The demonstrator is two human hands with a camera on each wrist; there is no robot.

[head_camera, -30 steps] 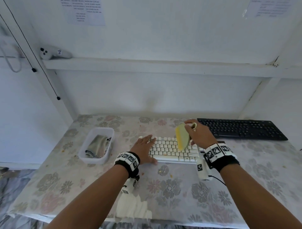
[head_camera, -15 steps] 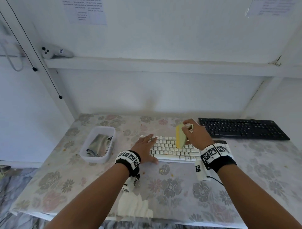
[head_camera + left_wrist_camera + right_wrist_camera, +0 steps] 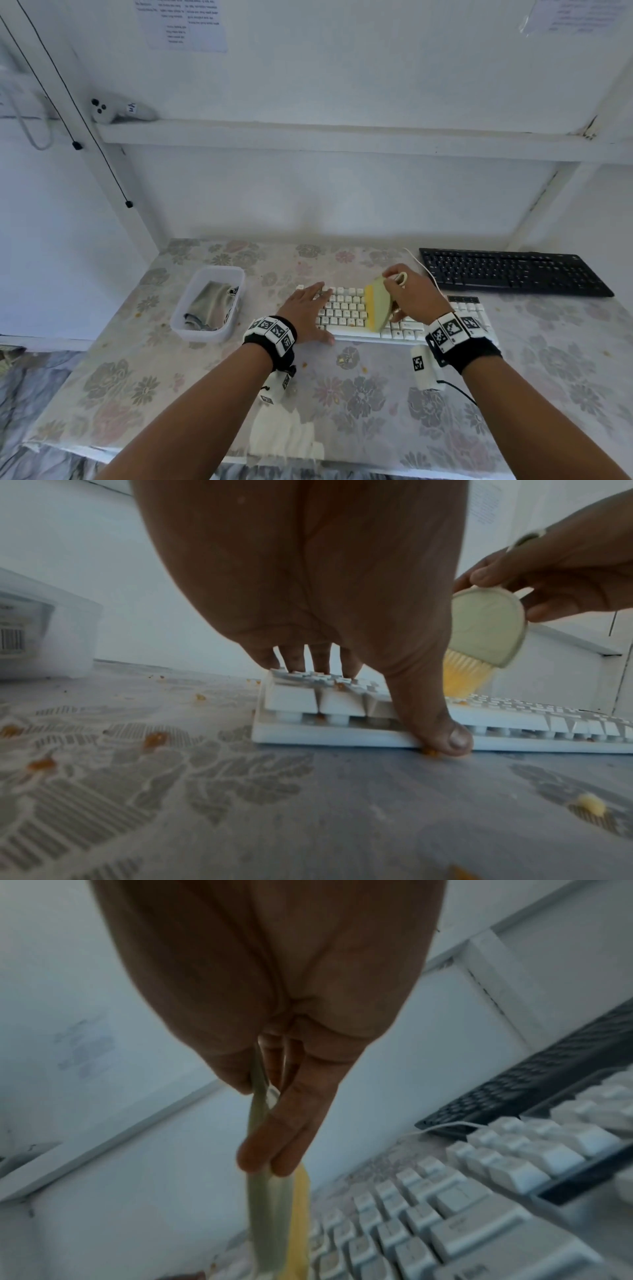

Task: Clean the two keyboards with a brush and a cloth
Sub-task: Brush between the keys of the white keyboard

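A white keyboard lies mid-table, also in the wrist views. My left hand lies flat on its left end, fingers straight on the keys and thumb against the front edge. My right hand pinches a pale green brush with yellow bristles that touch the keys. The brush shows edge-on between my fingers. A black keyboard lies at the back right. A grey cloth sits in a clear tub on the left.
Orange crumbs dot the flowered tablecloth around the white keyboard. A white cable runs behind my right hand. A white shelf with a controller crosses the wall above. The table's front edge is near me.
My right hand has drawn the brush toward me across the white keyboard's middle keys. The left hand has stayed on the left end.
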